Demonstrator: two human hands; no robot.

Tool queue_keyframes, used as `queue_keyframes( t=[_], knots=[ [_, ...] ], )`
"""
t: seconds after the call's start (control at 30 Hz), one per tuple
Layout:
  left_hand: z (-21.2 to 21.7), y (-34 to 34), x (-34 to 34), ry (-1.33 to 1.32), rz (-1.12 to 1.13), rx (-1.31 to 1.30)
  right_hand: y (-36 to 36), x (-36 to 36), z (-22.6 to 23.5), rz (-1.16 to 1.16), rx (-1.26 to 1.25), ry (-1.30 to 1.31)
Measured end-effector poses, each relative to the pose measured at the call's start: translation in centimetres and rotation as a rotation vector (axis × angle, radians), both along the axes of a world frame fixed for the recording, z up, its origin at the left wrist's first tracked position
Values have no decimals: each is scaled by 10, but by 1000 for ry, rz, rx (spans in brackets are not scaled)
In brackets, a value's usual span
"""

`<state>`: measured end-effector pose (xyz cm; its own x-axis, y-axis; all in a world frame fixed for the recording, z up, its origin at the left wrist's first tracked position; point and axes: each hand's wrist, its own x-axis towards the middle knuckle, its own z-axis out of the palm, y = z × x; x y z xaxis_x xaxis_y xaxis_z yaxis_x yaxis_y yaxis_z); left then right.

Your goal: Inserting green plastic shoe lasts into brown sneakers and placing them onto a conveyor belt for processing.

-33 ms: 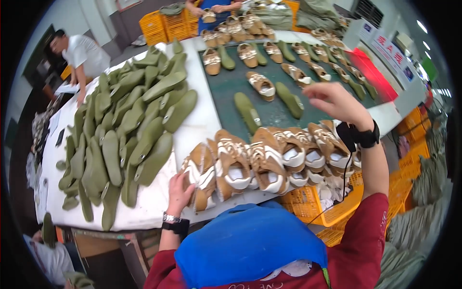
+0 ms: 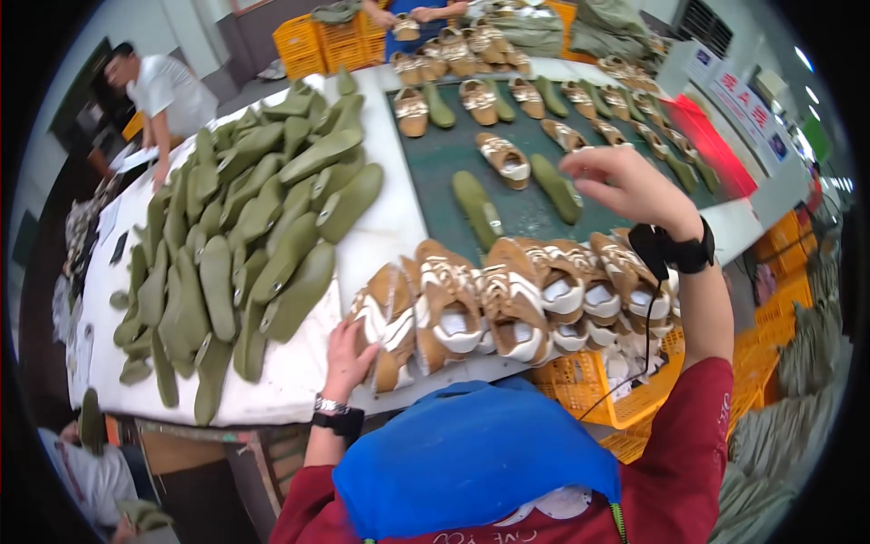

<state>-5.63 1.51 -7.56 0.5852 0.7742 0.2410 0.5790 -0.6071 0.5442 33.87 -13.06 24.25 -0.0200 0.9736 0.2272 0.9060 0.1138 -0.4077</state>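
Left hand (image 2: 348, 364) spread against tan-and-white sneaker (image 2: 390, 322); right hand (image 2: 627, 186) raised near green shoe last (image 2: 554, 186), fingers loosely curved, thumb apart.

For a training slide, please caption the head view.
Left hand by brown shoes, right hand in mid-air, green shoe forms heaped on a white table.

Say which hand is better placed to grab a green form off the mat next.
Probably the right hand: it appears beside a green form, while the left hand is at the row of shoes.
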Motion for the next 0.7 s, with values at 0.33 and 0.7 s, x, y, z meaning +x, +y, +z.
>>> queue_keyframes(
  t=[0.33, 0.7],
  knots=[
    [9, -11, 5, 55, 39, 46, 232, -93, -60, 323, -310, -303],
    [19, -10, 14, 24, 50, -41, 230, 70, -240, -295, -690, -467]
  ],
)
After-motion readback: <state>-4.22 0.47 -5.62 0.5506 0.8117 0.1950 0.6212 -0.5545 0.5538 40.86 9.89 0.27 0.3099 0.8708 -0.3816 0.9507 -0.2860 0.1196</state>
